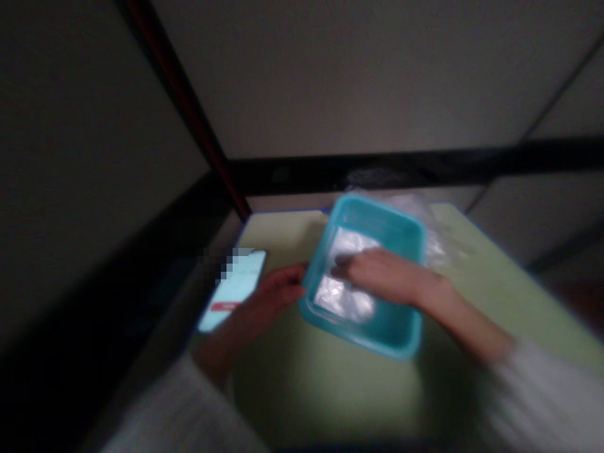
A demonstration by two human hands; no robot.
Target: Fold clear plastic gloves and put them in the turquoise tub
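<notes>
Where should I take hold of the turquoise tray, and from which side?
Probably the near rim of the turquoise tray, coming from the person's side: that raised edge is unobstructed, while the left hand is at the left rim and the right wrist crosses the right.

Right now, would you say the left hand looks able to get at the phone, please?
Probably yes: the phone lies close beside the left hand, nothing visible between them, though that hand is at the basket.
</notes>
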